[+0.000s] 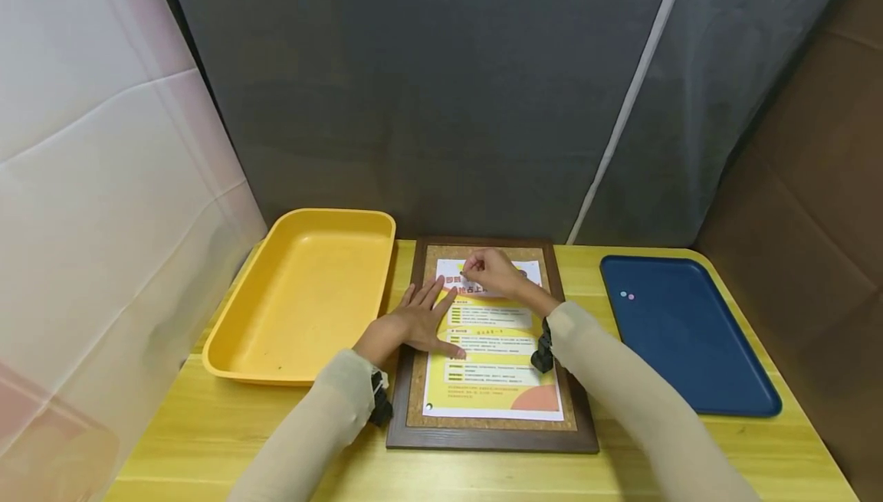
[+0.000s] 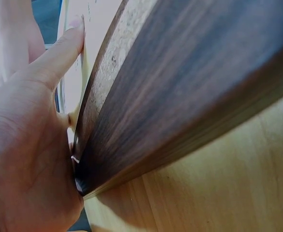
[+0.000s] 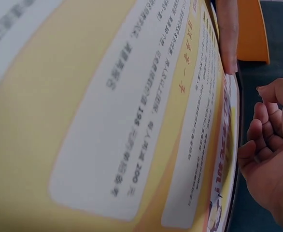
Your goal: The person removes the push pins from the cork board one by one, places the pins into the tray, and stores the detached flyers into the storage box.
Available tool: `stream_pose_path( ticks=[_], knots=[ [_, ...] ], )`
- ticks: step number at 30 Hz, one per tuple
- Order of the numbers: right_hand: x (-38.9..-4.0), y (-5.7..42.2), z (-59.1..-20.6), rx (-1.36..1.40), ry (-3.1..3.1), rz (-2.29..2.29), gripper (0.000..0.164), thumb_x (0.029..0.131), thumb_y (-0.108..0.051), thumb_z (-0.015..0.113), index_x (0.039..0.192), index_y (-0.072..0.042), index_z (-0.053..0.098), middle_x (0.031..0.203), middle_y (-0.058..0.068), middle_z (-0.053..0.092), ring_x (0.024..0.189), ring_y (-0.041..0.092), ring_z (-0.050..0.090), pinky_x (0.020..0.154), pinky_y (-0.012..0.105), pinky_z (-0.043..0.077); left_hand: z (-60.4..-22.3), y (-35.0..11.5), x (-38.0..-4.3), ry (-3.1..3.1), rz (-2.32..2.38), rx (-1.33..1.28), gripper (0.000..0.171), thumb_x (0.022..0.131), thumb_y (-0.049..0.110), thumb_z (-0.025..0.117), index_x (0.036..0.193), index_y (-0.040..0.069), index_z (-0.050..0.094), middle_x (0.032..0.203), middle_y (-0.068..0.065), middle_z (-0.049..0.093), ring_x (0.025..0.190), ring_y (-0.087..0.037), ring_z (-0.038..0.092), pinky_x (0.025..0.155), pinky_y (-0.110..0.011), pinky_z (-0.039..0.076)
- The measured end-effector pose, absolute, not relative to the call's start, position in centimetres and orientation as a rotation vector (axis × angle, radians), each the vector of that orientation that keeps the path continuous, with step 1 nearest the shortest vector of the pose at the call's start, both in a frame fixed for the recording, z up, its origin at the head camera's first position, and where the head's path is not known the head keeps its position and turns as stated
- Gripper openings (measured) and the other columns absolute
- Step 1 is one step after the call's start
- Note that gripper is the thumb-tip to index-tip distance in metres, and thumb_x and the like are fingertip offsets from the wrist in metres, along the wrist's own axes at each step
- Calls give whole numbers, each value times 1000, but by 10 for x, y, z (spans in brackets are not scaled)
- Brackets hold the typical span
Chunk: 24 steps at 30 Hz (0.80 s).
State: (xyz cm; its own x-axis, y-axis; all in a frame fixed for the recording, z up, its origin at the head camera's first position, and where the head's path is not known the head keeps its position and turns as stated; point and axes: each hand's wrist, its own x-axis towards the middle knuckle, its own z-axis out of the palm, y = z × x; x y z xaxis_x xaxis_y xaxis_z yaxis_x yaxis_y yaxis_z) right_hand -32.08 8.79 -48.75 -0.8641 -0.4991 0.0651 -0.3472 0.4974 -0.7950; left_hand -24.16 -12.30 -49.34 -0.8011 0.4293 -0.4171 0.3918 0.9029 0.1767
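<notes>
Rested spread left hand (image 1: 417, 323) on poster (image 1: 491, 345), curled right hand (image 1: 493, 270) near top, could not tell round what, seemingly pinning and next needing pressure.

On the counter (image 1: 207, 429), a board (image 1: 483, 439) lies between a basin (image 1: 310, 295), left, and a tray (image 1: 690, 341), right. A sheet (image 1: 493, 349) lies on the board, two small pieces (image 1: 624, 294) in the tray. Behind: a backdrop (image 1: 414, 103).

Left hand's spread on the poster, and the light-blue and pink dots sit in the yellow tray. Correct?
Not quite: the head view shows the light-blue dot and pink dot in the blue tray. The left hand is spread on the poster, as you said.
</notes>
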Motion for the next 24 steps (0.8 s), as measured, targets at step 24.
stream_pose_path(
  ticks=[24],
  knots=[
    [-294,117,-473,-904,2554,-1225,9,96,-6,68,95,-5,77,89,2,73,74,14,57,68,26,48,-479,-124,-233,2627,107,598,129,82,90,61,173,19,2,178,-13,-11,164,-32,-11,131,-56,-5]
  ],
)
